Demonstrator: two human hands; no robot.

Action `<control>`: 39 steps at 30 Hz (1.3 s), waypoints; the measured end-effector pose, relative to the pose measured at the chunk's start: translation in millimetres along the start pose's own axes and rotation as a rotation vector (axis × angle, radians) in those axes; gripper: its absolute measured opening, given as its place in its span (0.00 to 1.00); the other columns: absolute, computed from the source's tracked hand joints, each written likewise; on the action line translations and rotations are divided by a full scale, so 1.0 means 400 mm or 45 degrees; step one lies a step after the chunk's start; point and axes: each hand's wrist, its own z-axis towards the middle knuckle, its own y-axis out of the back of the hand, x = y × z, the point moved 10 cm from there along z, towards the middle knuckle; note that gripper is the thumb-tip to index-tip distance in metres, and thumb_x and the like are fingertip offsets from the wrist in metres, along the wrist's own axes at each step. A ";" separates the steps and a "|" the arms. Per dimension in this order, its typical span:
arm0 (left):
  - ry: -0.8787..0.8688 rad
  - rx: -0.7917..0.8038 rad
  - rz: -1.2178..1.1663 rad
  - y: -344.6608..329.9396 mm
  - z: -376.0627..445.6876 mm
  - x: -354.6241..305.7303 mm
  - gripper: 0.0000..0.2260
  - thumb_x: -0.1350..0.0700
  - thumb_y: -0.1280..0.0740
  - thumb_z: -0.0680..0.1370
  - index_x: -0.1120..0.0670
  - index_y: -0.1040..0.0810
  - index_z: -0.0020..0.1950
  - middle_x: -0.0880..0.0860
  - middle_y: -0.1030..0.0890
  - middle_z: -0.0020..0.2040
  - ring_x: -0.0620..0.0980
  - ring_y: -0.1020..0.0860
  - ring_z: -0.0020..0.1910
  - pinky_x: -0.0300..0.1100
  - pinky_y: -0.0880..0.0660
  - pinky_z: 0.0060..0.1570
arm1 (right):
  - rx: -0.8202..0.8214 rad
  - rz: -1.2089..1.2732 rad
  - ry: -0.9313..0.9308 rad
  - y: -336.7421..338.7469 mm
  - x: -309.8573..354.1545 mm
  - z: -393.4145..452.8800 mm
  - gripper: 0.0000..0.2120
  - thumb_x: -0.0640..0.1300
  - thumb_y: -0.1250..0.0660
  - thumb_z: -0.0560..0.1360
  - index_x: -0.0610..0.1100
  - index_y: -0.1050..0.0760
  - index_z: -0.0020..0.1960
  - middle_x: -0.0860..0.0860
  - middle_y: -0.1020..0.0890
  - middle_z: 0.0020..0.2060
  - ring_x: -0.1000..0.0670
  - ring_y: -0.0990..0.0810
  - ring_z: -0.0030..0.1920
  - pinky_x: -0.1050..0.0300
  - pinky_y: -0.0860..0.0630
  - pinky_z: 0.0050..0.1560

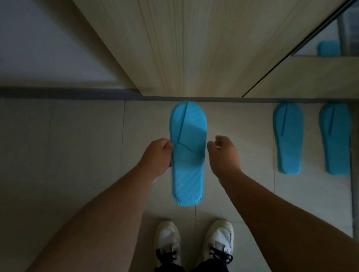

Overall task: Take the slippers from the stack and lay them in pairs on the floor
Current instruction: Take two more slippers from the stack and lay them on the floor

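A flat blue slipper [187, 154] hangs above the tiled floor in front of me, toe pointing away. My left hand [158, 155] grips its left edge at mid-length. Just off its right edge, my right hand [223, 152] has its fingers curled apart and does not touch it. Whether this is one slipper or several stacked together I cannot tell. Two more blue slippers lie side by side on the floor at the right, one [288, 138] nearer the middle and one [336, 138] further right.
A light wooden cabinet front [191, 42] rises straight ahead, with a mirror panel [335, 42] at the top right reflecting a blue slipper. My two white sneakers [193, 240] stand below the hands. A grey wall is at the left.
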 end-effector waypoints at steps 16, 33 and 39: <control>0.016 -0.136 0.071 -0.082 0.364 0.189 0.12 0.49 0.41 0.76 0.53 0.21 0.43 0.63 0.17 0.45 0.62 0.18 0.45 0.60 0.21 0.51 | 0.189 0.131 -0.198 -0.206 -0.178 0.353 0.06 0.41 0.34 0.76 0.42 0.21 0.41 0.40 0.16 0.41 0.39 0.17 0.44 0.41 0.18 0.48; -0.086 -0.426 0.629 -0.030 0.420 0.155 0.12 0.54 0.41 0.79 0.58 0.21 0.50 0.60 0.18 0.49 0.61 0.21 0.50 0.48 0.25 0.48 | 0.033 -0.218 -0.093 -0.261 -0.133 0.405 0.09 0.40 0.40 0.76 0.43 0.22 0.43 0.48 0.21 0.34 0.50 0.22 0.33 0.58 0.27 0.33; -0.107 -0.379 0.764 -0.038 0.423 0.147 0.11 0.55 0.43 0.81 0.58 0.24 0.45 0.60 0.19 0.48 0.59 0.22 0.47 0.44 0.32 0.41 | 0.021 -0.297 -0.091 -0.260 -0.132 0.409 0.08 0.42 0.39 0.78 0.43 0.21 0.47 0.50 0.21 0.36 0.53 0.23 0.34 0.61 0.32 0.29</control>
